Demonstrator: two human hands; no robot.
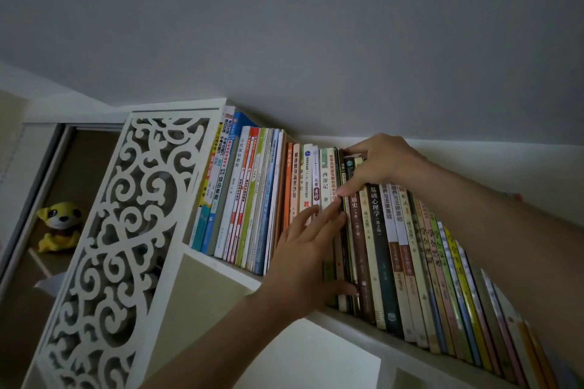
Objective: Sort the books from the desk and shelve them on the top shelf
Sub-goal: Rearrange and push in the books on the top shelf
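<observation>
While both hands work the row: status below.
Book in hand: thin dark book point(342, 199), upright, part-way into the row of books point(395, 246) near the middle of the top shelf point(363, 322).
Right hand point(384, 161): fingers curled over the top edges of the spines, thumb on the spine faces just right of the thin dark book; looks like a pinch on it, exact book not certain.
Left hand point(303, 256): flat, fingers straight, pressing the spines left of the gap; thumb near the shelf's front edge.
Handling: slim paperback, light, likely to bend or buckle if pushed from the top alone. Better hold is mid-spine plus bottom edge. Row is tight, so covers may drag on the neighbours.
Shelf contents: packed upright from the white fretwork end panel point(126, 215) at the left end to the right end; left group leans slightly.
Other compartment: yellow plush toy point(60, 226) sits in a cabinet beyond the panel.
</observation>
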